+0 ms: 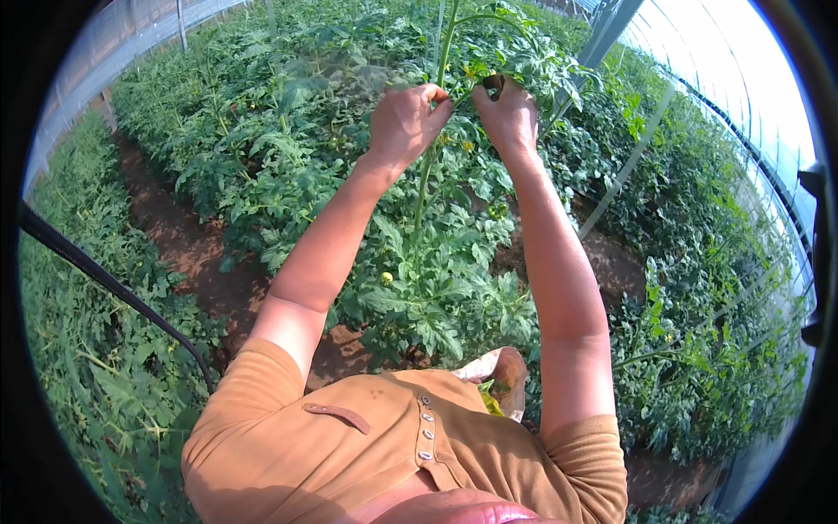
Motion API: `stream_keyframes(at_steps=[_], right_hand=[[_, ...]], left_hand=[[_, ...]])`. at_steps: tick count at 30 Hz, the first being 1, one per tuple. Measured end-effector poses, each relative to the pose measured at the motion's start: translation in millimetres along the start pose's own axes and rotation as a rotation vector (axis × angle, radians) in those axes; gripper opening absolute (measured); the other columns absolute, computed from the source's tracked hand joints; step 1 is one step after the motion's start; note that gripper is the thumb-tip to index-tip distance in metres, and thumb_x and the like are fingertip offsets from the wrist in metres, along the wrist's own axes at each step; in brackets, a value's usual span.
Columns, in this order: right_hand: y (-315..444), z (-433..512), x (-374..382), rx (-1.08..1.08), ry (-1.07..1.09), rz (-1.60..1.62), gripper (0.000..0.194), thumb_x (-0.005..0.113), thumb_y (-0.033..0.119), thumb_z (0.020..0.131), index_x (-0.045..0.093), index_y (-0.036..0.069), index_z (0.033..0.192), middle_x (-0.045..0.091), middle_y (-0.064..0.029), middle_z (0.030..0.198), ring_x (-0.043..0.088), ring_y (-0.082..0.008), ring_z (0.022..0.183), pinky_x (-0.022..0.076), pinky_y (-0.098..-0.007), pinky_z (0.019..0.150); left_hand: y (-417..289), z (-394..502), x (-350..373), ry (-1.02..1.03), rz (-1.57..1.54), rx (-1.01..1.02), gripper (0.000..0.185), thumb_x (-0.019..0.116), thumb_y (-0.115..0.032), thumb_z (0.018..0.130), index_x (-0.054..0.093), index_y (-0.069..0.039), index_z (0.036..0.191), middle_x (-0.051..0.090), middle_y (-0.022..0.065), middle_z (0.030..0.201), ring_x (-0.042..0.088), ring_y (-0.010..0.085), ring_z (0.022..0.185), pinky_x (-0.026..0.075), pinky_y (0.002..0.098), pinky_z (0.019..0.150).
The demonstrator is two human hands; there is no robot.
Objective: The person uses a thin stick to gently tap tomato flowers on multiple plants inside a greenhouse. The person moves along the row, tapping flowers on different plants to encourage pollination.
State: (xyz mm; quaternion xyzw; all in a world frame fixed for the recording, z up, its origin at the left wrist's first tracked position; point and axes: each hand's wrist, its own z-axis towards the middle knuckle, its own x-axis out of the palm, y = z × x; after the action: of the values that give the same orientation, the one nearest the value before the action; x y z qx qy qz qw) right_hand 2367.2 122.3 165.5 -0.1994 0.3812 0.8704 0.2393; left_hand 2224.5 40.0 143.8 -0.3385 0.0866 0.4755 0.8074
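A tall tomato stem (448, 49) rises in front of me, with leaves and small yellow flowers (468, 147) along it. My left hand (407, 124) is at the stem, its thumb and forefinger pinched together on a thin green side shoot (463, 98). To the right, my right hand (510, 116) is raised among the upper leaves, thumb and forefinger curled near a yellow flower (469, 71). Something dark shows between those fingers; whether it is held is unclear. Below the hands, the plant's lower leaves (419, 308) surround a small pale-green tomato (386, 279).
An open bag (514, 376) with green-yellow leaves hangs at my waist. Dense tomato rows fill both sides, with a bare soil path (170, 223) on the left. A grey post (609, 33) and pale strap (628, 160) stand right. A black strap or hose (124, 295) crosses the left.
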Motion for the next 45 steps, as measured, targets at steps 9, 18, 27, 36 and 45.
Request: stream_keyframes(at_steps=[9, 18, 27, 36, 45], right_hand=[[1.9, -20.5, 8.4, -0.069, -0.105, 0.107, 0.029, 0.065, 0.028, 0.081, 0.068, 0.004, 0.098, 0.070, -0.0188, 0.086, 0.069, -0.0343, 0.080, 0.0533, -0.0419, 0.073], [-16.1, -53.3, 11.4, -0.059, -0.214, 0.190, 0.021, 0.066, 0.025, 0.082, 0.067, 0.007, 0.093, 0.068, -0.0112, 0.075, 0.067, -0.0305, 0.066, 0.0521, -0.0400, 0.062], [-14.1, -62.3, -17.5, -0.086, -0.249, 0.264, 0.023, 0.066, 0.017, 0.080, 0.066, 0.000, 0.095, 0.064, -0.0107, 0.065, 0.061, -0.0211, 0.055, 0.0485, -0.0335, 0.056], [-50.0, -172.0, -153.0, -0.068, 0.501, 0.225, 0.027, 0.061, 0.006, 0.074, 0.066, -0.001, 0.100, 0.049, 0.0004, 0.057, 0.042, -0.0061, 0.050, 0.0351, -0.0247, 0.048], [-60.1, -169.8, -183.2, 0.115, -0.046, 0.706, 0.032, 0.052, 0.027, 0.093, 0.063, -0.001, 0.086, 0.048, 0.0012, 0.059, 0.034, -0.0019, 0.049, 0.0208, -0.0194, 0.045]], left_hand=[[8.8, 13.5, 14.3, -0.075, 0.058, 0.030, 0.025, 0.066, -0.024, 0.085, 0.069, -0.011, 0.106, 0.058, 0.0057, 0.057, 0.053, 0.0153, 0.048, 0.041, 0.0322, 0.050], [7.2, 8.7, 29.9, -0.099, -0.053, 0.172, 0.037, 0.068, -0.014, 0.079, 0.067, -0.017, 0.116, 0.057, 0.0057, 0.058, 0.054, 0.0139, 0.050, 0.044, 0.0303, 0.052], [12.7, 20.8, 53.4, -0.183, -0.042, 0.272, 0.019, 0.072, -0.015, 0.082, 0.069, -0.013, 0.101, 0.063, 0.0060, 0.063, 0.056, 0.0126, 0.050, 0.045, 0.0284, 0.051], [40.0, 16.3, 48.0, -0.089, -0.112, 0.220, 0.022, 0.070, -0.010, 0.085, 0.066, -0.012, 0.107, 0.072, 0.0017, 0.076, 0.063, 0.0063, 0.060, 0.047, 0.0242, 0.055], [10.5, 26.7, 22.7, -0.138, -0.154, 0.201, 0.022, 0.064, -0.015, 0.091, 0.064, -0.011, 0.113, 0.044, -0.0024, 0.047, 0.038, 0.0074, 0.043, 0.030, 0.0283, 0.044]])
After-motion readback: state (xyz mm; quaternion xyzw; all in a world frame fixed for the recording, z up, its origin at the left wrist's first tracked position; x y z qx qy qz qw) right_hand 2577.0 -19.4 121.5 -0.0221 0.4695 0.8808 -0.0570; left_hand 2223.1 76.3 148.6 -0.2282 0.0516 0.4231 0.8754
